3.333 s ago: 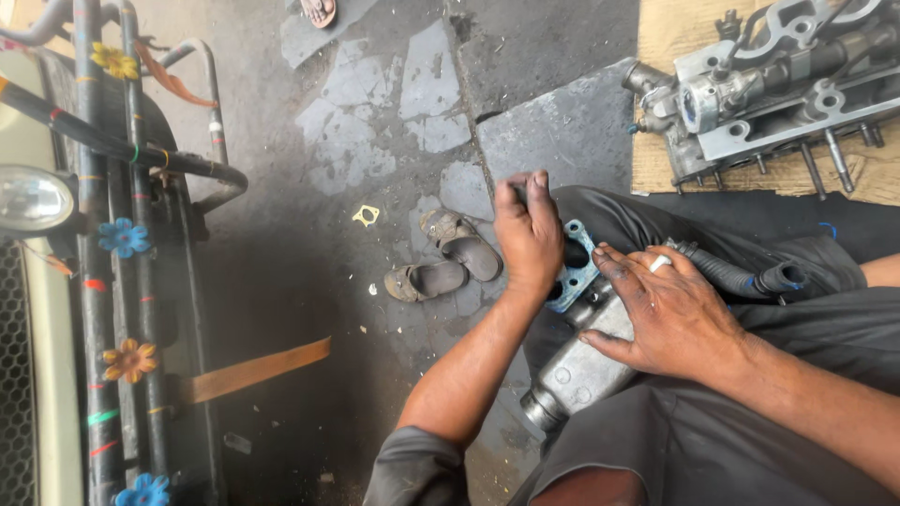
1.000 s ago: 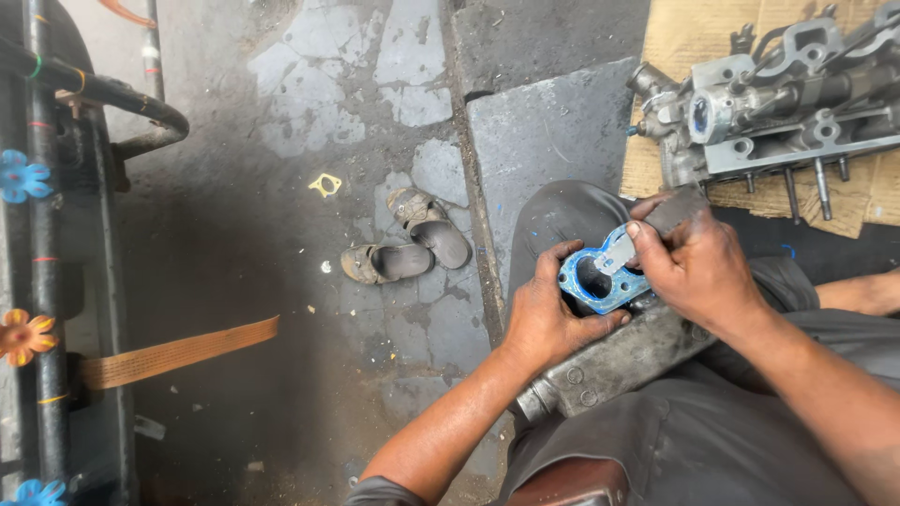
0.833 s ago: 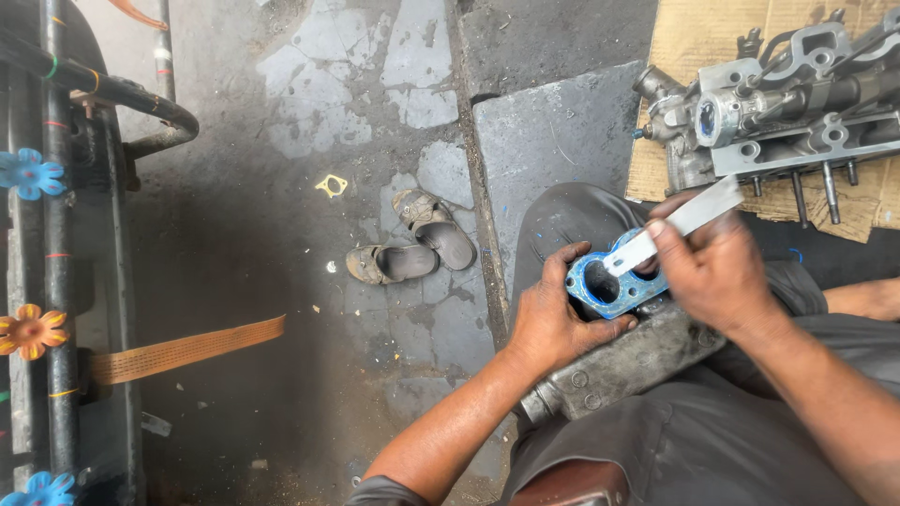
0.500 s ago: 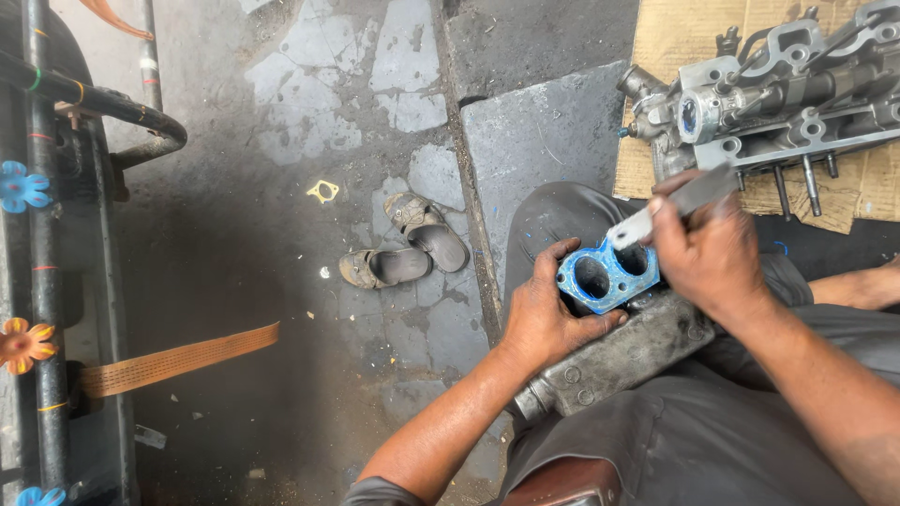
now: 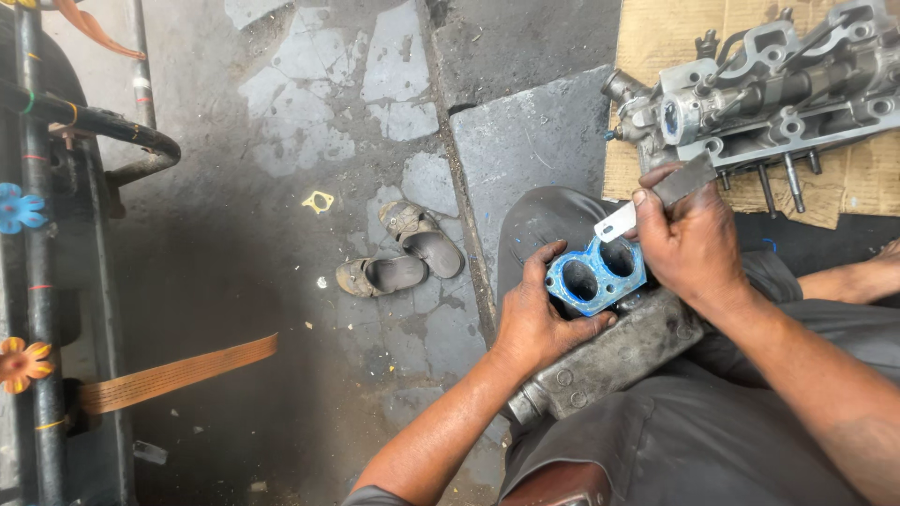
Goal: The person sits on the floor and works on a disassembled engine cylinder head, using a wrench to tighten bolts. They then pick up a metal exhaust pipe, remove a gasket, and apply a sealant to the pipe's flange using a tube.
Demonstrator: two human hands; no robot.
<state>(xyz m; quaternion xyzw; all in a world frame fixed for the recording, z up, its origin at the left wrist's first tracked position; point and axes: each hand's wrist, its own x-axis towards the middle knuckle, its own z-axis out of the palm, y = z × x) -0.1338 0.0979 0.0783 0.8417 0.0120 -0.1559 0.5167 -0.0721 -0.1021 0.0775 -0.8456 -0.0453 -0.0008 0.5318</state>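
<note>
The ground [image 5: 281, 262] is dark, cracked concrete with pale patches. One black metal frame [image 5: 37, 234] with painted flowers stands along the left edge, and one tan strap [image 5: 178, 373] runs out from it across the ground. One large grey engine part [image 5: 769, 89] with studs lies on one sheet of cardboard [image 5: 656, 56] at upper right, just beyond the hands. One grey metal housing [image 5: 609, 361] lies across the person's lap on dark trousers [image 5: 694, 440]. Two worn sandals [image 5: 403, 258] lie side by side on the ground, left of the knee. One small yellow scrap [image 5: 318, 200] lies near the sandals.

One blue gasket [image 5: 596, 274] with two round openings sits on the end of the housing, between the hands. The left hand [image 5: 534, 323] grips it from below, thumb on the near edge and fingers curled under the far side. The right hand [image 5: 689, 239] has its fingers pressed together around one flat metal blade [image 5: 656, 199], whose pale tip rests at the gasket's upper edge.
</note>
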